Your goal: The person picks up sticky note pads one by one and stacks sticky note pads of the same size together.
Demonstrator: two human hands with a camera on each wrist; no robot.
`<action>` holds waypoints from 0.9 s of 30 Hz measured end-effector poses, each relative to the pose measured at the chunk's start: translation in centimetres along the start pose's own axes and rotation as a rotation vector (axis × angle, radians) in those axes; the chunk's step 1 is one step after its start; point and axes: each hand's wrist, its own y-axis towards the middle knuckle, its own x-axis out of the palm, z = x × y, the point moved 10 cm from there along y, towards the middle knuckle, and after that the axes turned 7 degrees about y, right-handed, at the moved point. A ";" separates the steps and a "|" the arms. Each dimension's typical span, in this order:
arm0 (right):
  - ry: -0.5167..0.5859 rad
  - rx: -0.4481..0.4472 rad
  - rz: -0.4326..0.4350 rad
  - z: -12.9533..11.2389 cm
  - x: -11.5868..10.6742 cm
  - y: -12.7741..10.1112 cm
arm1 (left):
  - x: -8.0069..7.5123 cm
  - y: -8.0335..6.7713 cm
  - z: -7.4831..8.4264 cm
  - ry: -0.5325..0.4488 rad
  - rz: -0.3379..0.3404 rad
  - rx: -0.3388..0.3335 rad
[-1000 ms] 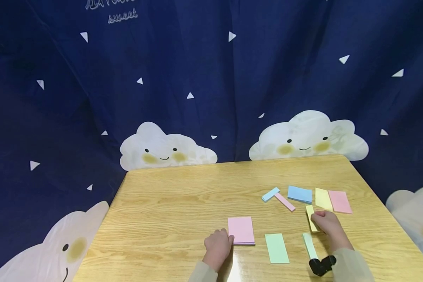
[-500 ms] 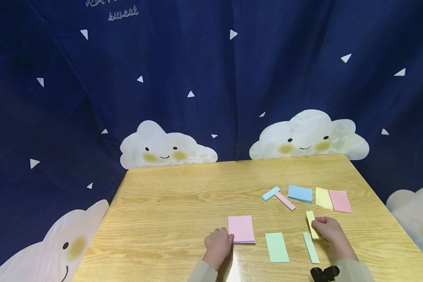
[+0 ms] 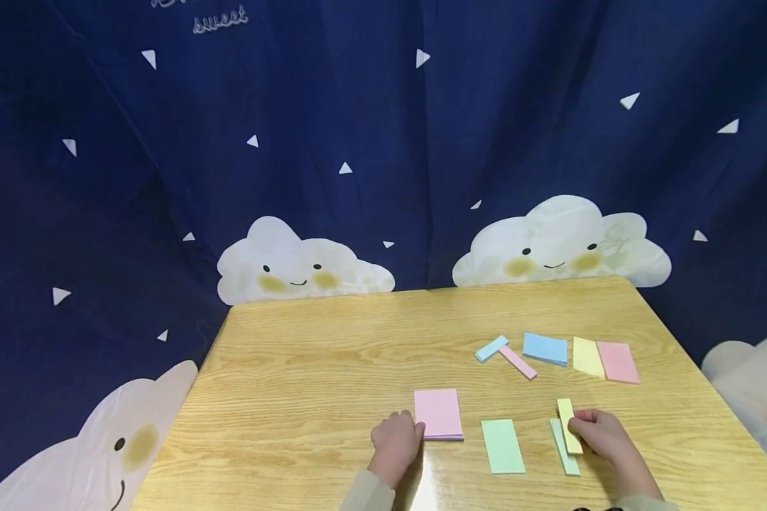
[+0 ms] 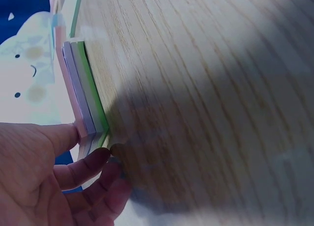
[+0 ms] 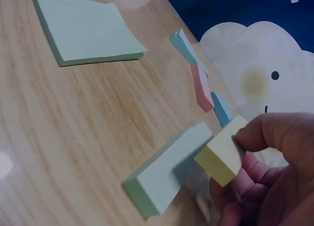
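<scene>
2 narrow pads meet near the table's front edge, where the right hand (image 3: pixel 604 436) pinches the yellow strip (image 3: pixel 569 424) partly over the green strip (image 3: pixel 563 447), not yet squared, while the left hand (image 3: pixel 396 443) grips the pink stack (image 3: pixel 438 413); several other pads lie unstacked.

Even, soft indoor light falls on the pale wooden table (image 3: pixel 332 362), with a white glare patch at its near edge by the left hand (image 3: pixel 394 441). The dark blue cloud-print curtain (image 3: pixel 383 142) bows at the frame edges. The left wrist view is dim, blurred and heavily shadowed; the right wrist view is sharper.
</scene>
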 end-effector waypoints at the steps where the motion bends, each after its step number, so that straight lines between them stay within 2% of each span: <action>1: 0.006 0.000 -0.011 0.1 0.1 -0.1 | 0.0 0.0 0.0 -0.003 -0.001 0.000; 7: -0.008 0.019 -0.084 0.7 0.9 -1.0 | 0.2 0.1 0.1 0.024 -0.003 0.008; 17: 0.049 0.040 -0.132 1.2 1.6 -1.4 | -0.4 -0.1 0.1 0.013 -0.017 -0.002; 27: 0.037 0.065 -0.090 1.7 1.6 -1.4 | -0.6 -0.3 0.2 -0.001 -0.003 0.001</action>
